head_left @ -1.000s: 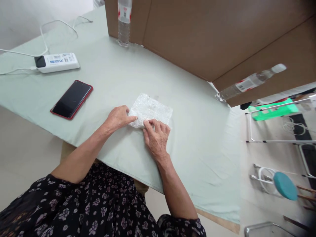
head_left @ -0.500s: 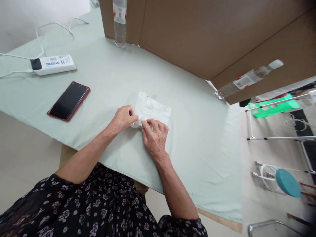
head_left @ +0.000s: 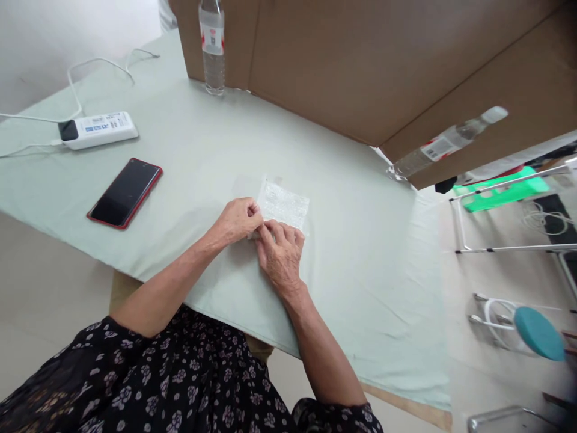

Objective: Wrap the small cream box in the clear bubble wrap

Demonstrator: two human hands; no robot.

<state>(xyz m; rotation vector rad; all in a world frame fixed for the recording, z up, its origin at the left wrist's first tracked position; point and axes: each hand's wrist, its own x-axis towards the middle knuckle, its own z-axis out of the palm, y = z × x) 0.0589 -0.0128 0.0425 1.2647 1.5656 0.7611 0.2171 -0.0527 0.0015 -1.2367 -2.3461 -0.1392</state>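
Nearest is the person's black, flower-patterned garment [head_left: 198, 373], its sleeves reaching about the elbows, in front of a table spread with a pale green cloth [head_left: 369, 282]. The right hand [head_left: 282, 252] lies low with its fingers bent and close together over the near edge of a clear, bubbly plastic sheet [head_left: 285, 204]. The left hand [head_left: 241, 219] is curled at the sheet's near left corner, thumb and forefinger drawn in, its fingertips right beside those of the right. The fingers cover that edge, so I can't tell whether either hand pinches the plastic or merely presses it. The sheet lies on the cloth, most of it reaching beyond the fingers. Farther off to the left is a red-edged phone [head_left: 125, 192], then a white power bank [head_left: 103, 129] with white cables [head_left: 97, 59]. Beyond, two clear bottles [head_left: 213, 66] flank the brown cardboard [head_left: 333, 66] at the back.
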